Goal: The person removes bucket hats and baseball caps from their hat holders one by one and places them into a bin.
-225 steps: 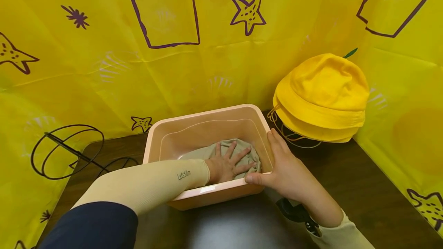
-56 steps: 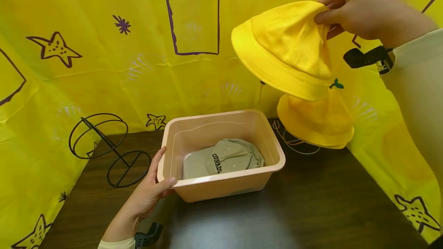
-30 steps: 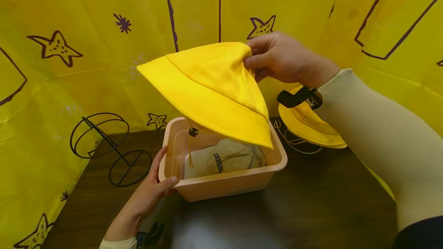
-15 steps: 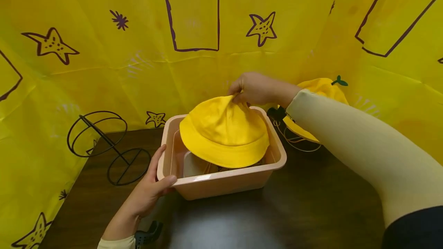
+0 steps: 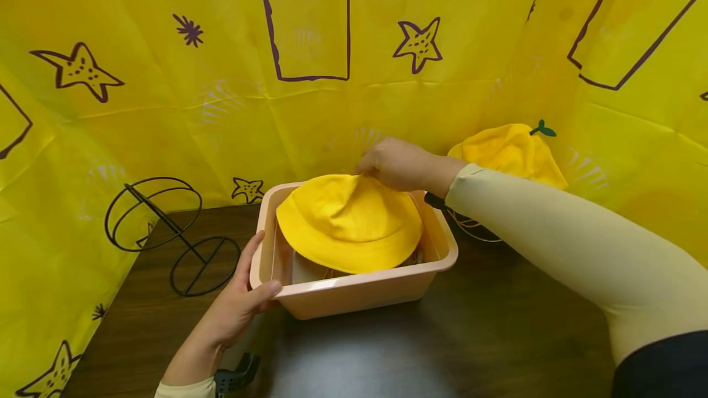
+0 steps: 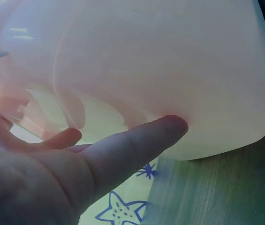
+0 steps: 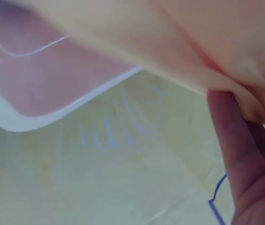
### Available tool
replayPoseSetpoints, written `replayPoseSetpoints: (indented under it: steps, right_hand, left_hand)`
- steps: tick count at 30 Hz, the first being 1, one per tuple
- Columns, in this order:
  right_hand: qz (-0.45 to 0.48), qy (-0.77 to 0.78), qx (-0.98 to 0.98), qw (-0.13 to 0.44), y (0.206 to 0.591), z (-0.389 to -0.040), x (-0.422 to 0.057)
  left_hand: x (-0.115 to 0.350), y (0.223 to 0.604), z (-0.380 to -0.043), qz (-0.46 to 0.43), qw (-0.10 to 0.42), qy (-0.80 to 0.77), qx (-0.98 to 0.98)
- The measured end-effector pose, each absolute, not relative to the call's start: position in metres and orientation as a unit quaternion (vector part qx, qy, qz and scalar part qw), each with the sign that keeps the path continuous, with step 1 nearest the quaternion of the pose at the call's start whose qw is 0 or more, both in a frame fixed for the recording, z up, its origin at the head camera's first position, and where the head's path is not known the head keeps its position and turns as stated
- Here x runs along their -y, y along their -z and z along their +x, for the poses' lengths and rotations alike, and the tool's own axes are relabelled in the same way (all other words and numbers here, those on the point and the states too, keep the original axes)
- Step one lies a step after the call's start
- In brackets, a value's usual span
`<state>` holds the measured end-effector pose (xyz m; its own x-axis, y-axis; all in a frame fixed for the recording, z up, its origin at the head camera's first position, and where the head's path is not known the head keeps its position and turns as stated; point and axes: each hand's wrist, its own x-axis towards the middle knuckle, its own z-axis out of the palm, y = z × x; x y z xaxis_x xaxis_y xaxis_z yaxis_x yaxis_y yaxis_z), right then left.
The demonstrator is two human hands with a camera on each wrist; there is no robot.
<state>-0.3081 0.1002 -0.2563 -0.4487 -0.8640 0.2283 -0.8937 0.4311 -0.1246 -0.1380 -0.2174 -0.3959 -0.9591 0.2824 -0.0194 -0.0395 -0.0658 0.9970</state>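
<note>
At the near edge, a dark sleeve (image 5: 664,364) is showing on the right, and it is leading into a pale arm cover (image 5: 553,244) that is reaching far and left across the dark wooden table (image 5: 525,318). On the near left, a black wrist device (image 5: 238,375) is sitting below the left hand (image 5: 238,306). That hand is gripping the near left corner of a pink tub (image 5: 359,300): the thumb is lying over the rim, and the left wrist view is showing a fingertip (image 6: 170,125) pressing against the outer wall.

Inside the tub, a pale item (image 5: 306,270) is peeking out on the near left, mostly hidden by a yellow bucket hat (image 5: 348,226). The hat is sitting within the tub's opening, its brim tilting down toward the near rim and its crown standing above the rim. The right hand (image 5: 395,163) is pinching a fold of the crown on its far right; the right wrist view is showing fingers (image 7: 228,131) bunching the cloth.

To the left of the tub, a black wire stand (image 5: 190,244) is resting well apart from it. On the far right, a second yellow hat (image 5: 509,149) is bearing a green sprout (image 5: 542,129), the arm partly covering it. Farthest away, a yellow backdrop (image 5: 221,140) is hanging, displaying a purple starfish drawing (image 5: 418,45).
</note>
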Motion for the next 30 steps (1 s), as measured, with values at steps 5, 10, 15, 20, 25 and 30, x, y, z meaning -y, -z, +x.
replayPoseSetpoints:
  steps: [5, 10, 15, 20, 25, 30]
  right_hand:
    - [0.557, -0.061, 0.827, 0.04, 0.259, -0.299, -0.09]
    - [0.53, -0.005, 0.84, -0.113, 0.268, -0.287, -0.083]
    - [0.427, -0.047, 0.874, -0.228, 0.276, -0.279, -0.087]
    - [0.374, -0.098, 0.874, -0.293, 0.297, -0.279, -0.084]
    - [0.388, -0.079, 0.864, -0.31, 0.325, -0.277, -0.062]
    - [0.402, -0.019, 0.855, -0.327, 0.359, -0.276, -0.042]
  left_hand:
    - [0.218, 0.395, -0.137, 0.091, 0.113, -0.726, -0.673]
    - [0.218, 0.395, -0.137, 0.095, 0.117, -0.727, -0.669]
    - [0.218, 0.394, -0.138, 0.096, 0.117, -0.728, -0.669]
    - [0.218, 0.394, -0.139, 0.089, 0.117, -0.727, -0.671]
    - [0.218, 0.395, -0.14, 0.087, 0.119, -0.73, -0.668]
    - [0.218, 0.393, -0.138, 0.08, 0.125, -0.731, -0.667]
